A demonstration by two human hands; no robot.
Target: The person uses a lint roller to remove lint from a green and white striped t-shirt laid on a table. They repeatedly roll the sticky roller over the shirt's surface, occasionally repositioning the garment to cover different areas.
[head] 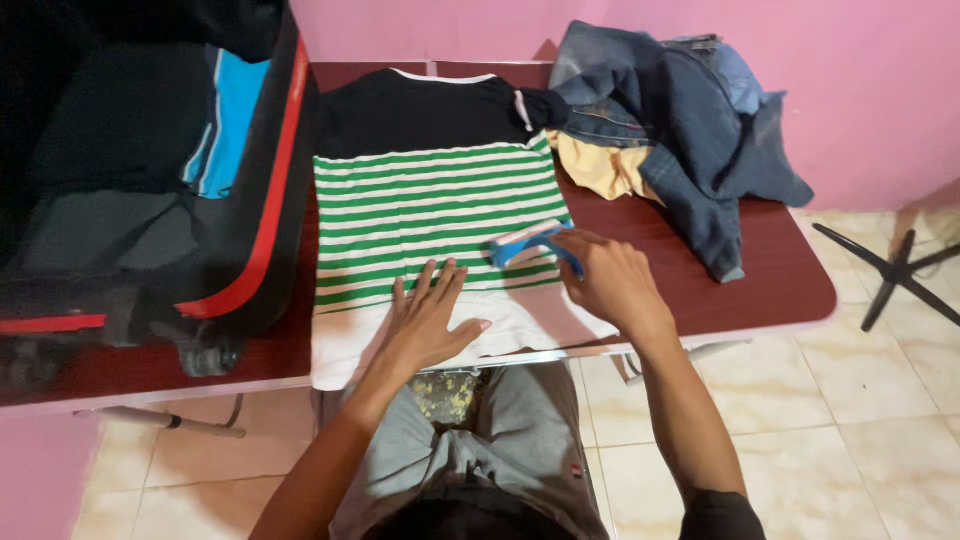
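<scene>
Striped shirt (440, 215): 1, left hand (430, 320) flat, open; right hand (605, 280) gripping 1 blue tool (520, 243).

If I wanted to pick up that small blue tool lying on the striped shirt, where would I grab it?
Probably across its long narrow body, coming from above. The small blue tool lies flat on the striped shirt, its right end under the right hand, so the free left end is easiest. The left hand presses flat on the shirt beside it.

Bare tabletop (790, 270) right; suitcase (150, 180) left, jeans pile (680, 130) behind.
</scene>
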